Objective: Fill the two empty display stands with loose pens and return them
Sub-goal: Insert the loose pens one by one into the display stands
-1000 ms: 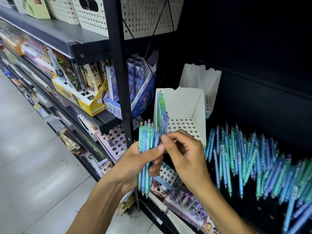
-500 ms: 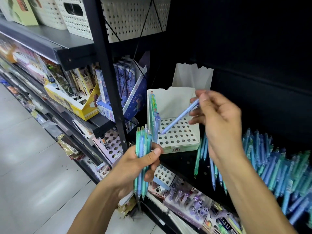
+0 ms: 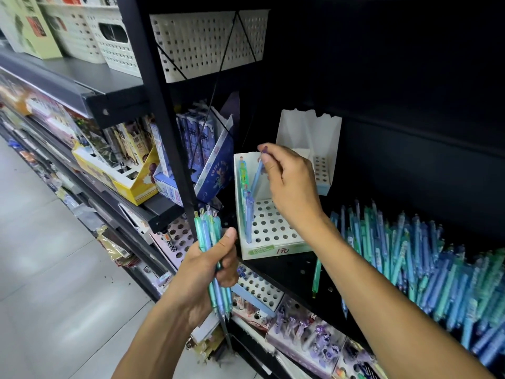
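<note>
A white display stand (image 3: pixel 276 228) with a perforated top stands on the dark shelf, several pens upright along its left column. My right hand (image 3: pixel 289 184) pinches a blue pen (image 3: pixel 257 176) by its top end, holding it nearly upright over the stand's back rows. Below and left of the stand, my left hand (image 3: pixel 210 266) grips a bundle of green and blue pens (image 3: pixel 209 231). A second white stand (image 3: pixel 318 160) sits behind, its holes bare. Loose pens (image 3: pixel 415 258) lie in a heap on the shelf to the right.
A black upright post (image 3: pixel 164 119) rises just left of the stand. Boxed stationery (image 3: pixel 123 170) fills the shelf to the left, white baskets (image 3: pixel 207 42) sit above, and more stands with pens line the lower shelf (image 3: pixel 306 324). Grey floor tiles lie at left.
My right hand pulled one blue pen out of the bundle, carried it up and right to the stand, and has turned it from slanted to nearly upright. My left hand sank slightly with the bundle.
</note>
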### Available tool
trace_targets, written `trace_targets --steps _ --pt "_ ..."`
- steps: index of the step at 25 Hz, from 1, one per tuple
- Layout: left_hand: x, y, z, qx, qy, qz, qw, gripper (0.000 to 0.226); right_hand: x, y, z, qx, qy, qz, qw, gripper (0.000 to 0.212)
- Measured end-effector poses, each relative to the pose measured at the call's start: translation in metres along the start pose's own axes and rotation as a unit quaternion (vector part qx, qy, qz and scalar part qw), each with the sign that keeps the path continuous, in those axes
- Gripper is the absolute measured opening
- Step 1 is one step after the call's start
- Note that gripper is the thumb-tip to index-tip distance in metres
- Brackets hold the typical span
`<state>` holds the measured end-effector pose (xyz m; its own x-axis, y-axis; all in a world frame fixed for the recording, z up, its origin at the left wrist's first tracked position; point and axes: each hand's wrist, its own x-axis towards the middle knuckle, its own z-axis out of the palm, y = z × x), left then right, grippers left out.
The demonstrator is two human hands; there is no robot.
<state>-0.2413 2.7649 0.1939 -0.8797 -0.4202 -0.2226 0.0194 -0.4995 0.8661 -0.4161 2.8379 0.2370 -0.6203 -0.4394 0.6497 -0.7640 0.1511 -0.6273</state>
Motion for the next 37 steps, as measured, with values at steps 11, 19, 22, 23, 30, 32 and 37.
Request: trace_targets --steps 11,19,22,23,30,32,37 --pt "0.005 -0.003 0.002 0.001 -0.005 -0.001 1.0 0.017 0.009 0.004 0.008 -0.047 -0.076 -0.008 0.996 0.025" --pt "0.015 -0.012 0.003 0.091 0.086 0.049 0.991 0.017 0.011 -0.001 0.015 -0.039 -0.086 0.077 0.993 0.019" --pt "0.013 -0.008 0.003 0.071 0.074 0.043 0.994 0.017 0.007 -0.006 -0.009 -0.116 -0.01 0.059 0.991 0.025" --pt "0.013 -0.007 0.003 0.064 0.069 0.041 0.995 0.016 0.003 -0.002 -0.021 -0.171 0.021 0.065 0.983 0.03" --pt "0.02 -0.007 0.011 0.039 0.057 0.026 0.997 0.022 -0.036 0.021 -0.056 -0.259 -0.117 0.252 0.925 0.039" --pt "0.015 -0.004 0.011 0.015 0.04 0.019 0.999 0.024 -0.041 0.014 -0.063 -0.28 -0.091 0.26 0.92 0.039" --pt "-0.004 0.008 0.022 -0.166 -0.116 -0.045 0.978 0.028 -0.076 -0.044 -0.065 -0.119 0.066 0.112 0.984 0.007"
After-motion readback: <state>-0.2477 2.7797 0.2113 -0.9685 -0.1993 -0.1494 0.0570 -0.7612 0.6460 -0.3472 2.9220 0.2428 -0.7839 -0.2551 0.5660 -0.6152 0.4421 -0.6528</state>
